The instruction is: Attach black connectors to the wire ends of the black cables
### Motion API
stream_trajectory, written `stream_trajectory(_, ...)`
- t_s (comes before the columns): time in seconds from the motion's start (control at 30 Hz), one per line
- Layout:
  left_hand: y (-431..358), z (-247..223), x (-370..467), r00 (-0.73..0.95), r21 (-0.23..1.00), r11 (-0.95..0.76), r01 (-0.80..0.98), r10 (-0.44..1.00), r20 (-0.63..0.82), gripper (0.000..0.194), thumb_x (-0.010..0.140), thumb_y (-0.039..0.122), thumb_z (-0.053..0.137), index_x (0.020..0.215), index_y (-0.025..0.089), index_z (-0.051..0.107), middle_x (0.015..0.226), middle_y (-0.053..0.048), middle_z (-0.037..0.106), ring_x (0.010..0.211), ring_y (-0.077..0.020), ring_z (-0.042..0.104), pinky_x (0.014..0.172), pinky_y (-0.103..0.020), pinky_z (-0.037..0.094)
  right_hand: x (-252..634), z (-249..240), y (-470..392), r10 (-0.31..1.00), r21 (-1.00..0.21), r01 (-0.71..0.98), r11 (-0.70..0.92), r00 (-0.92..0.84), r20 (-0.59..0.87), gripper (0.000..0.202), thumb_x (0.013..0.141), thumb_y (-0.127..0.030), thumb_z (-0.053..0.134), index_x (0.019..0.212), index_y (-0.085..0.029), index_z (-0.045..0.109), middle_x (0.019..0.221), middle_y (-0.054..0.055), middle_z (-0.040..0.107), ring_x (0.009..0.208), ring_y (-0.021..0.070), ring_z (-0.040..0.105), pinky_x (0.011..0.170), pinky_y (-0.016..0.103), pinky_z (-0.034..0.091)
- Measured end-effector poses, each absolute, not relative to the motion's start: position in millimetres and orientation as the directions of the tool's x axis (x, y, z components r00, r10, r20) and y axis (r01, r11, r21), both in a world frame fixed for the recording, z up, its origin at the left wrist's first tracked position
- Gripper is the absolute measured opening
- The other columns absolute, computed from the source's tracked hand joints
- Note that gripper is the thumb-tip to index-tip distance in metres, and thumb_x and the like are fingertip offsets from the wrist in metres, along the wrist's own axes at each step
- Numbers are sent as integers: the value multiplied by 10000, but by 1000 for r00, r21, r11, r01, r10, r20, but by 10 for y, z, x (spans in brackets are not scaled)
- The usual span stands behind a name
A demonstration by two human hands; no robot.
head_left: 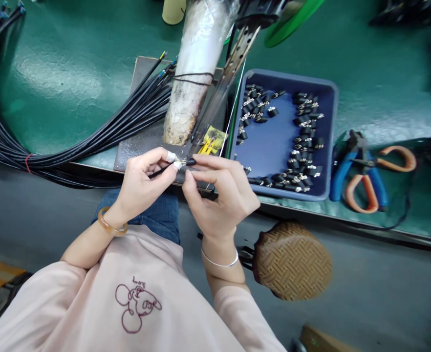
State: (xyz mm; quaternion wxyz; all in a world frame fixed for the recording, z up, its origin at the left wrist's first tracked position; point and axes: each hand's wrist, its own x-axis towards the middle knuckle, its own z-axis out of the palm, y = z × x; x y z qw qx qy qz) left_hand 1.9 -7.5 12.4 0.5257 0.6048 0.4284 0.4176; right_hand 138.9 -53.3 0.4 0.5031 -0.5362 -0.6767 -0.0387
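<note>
**Both hands pinch cable end and connector at worktop edge**

Left hand [142, 183] has its grip clamped on a thin black cable [160, 170], taped fingertips [170, 157] at the stripped end. Right hand [221, 195] has its grip clamped on a small black connector [191, 161], touching the cable tip. Both sit just above the near edge of the green worktop [72, 73], in front of a dark plate [142, 142]. Blue tray [329, 127] of connectors just right; cable bundle [54, 142] left; pliers [362, 171] and scissors [395, 161] beyond the tray.

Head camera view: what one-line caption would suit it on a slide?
Both hands, left hand and right hand, pinch a thin black cable beside a blue tray of small connectors.
</note>
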Motion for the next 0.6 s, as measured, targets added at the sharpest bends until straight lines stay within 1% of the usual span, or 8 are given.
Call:
stream_trajectory(0.3,-119,94,4,296,982,-138,132,951,94,97,831,206,628,756,146,616,649,21,584,545,-57,496,519,-152,434,1403,-1,-561,681,-487,779,395,108,725,153,845,-87,699,850,-218,622,913,18,771,834,150,745,747,274,595)
stream_trajectory(0.4,-152,64,-30,309,968,-196,155,941,141,65,829,202,651,822,138,659,694,3,643,566,-69,547,535,-157,469,1414,-15,-577,673,-487,784,385,122,729,155,839,-81,707,860,-215,633,892,14,773,825,146,746,742,273,596)
stream_trajectory(0.47,-178,27,-64,309,951,-255,175,931,193,81,814,190,693,871,132,680,739,-9,675,596,-78,586,558,-163,493,1422,-33,-594,670,-494,779,385,133,731,150,836,-86,715,859,-214,641,885,8,774,826,148,748,744,279,601)
stream_trajectory(0.53,-205,-8,-100,301,922,-331,199,916,264,81,814,196,731,849,138,687,744,-10,685,614,-84,599,577,-171,499,1428,-49,-611,682,-555,742,377,183,708,123,854,-98,698,866,-212,653,868,3,771,812,149,754,706,271,603)
stream_trajectory(0.6,-228,-25,-130,282,894,-392,216,902,328,97,838,209,728,782,147,678,708,-2,680,607,-85,589,585,-183,487,1439,-57,-622,680,-652,671,353,295,671,71,900,-144,657,888,-214,666,793,-15,747,663,122,726,559,231,558)
